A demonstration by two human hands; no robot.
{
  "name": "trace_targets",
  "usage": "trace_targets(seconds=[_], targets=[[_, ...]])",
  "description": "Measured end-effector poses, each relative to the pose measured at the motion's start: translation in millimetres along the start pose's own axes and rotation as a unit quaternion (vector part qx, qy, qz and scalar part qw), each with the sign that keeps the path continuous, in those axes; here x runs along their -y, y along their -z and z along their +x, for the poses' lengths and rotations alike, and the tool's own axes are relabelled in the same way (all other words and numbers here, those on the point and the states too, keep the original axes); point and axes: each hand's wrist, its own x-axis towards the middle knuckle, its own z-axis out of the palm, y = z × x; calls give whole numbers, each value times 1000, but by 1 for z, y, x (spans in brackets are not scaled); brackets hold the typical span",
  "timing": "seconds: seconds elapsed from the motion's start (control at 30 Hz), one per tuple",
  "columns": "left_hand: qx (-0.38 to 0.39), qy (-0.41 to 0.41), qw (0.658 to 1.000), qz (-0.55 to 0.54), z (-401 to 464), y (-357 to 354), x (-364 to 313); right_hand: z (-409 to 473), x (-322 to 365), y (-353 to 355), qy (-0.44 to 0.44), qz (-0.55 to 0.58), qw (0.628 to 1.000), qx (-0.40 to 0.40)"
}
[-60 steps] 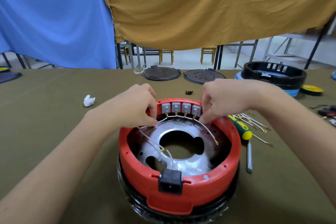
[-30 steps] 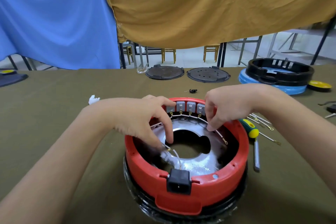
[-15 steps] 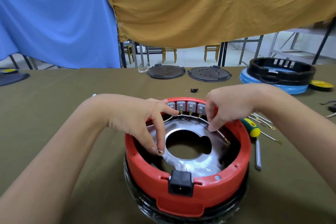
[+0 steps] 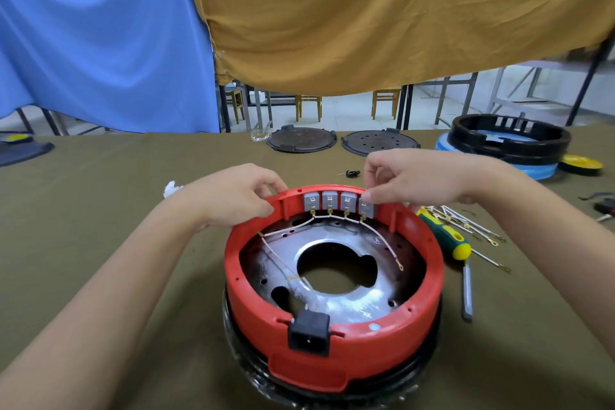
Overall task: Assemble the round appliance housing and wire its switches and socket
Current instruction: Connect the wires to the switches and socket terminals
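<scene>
Red plastic makes up the round housing [image 4: 332, 353], which sits near the middle of the olive-covered table [image 4: 100, 210] on top of a black base ring [image 4: 332, 391]. A black socket [image 4: 309, 329] is already seated in its near wall. Inside lies a metal plate [image 4: 346, 304] with a large central hole, and thin white wires [image 4: 286, 230] run loosely across it; one wire's ring terminal [image 4: 400, 266] on the right hangs free, so the wiring to the socket looks unfinished.

Along the far wall four grey switches [image 4: 337, 201] stand in a row, joined below by a linking wire. The left hand [image 4: 233, 200] grips the far-left rim with curled fingers. The right hand [image 4: 412, 180] pinches at the rightmost switch, apparently pressing it home.

Right of the housing lie a green-and-yellow screwdriver [image 4: 446, 236] and a bundle of spare wires [image 4: 472, 230], which suggests more connections remain. Farther off sit two dark round lids [image 4: 342, 141] and, at far right, a black housing [image 4: 509, 140] on a blue one; no cover is yet on the red housing.
</scene>
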Motion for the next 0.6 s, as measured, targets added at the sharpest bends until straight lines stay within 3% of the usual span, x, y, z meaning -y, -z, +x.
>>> trace_targets(seconds=[0.13,0.27,0.33,0.47,0.6], targets=[[-82,-7,997,-16,11,-18,2,7,-12,-2,-3,49,999,-11],[-59,-46,995,-65,15,-30,4,11,-28,2,-23,150,988,-1],[-61,-46,995,-69,17,-31,6,13,-41,9,-42,165,985,-38],[-93,-22,994,-57,22,-34,7,17,-75,24,-112,59,982,-139],[-113,-9,992,-55,25,-38,6,15,-93,26,-180,-85,980,5]])
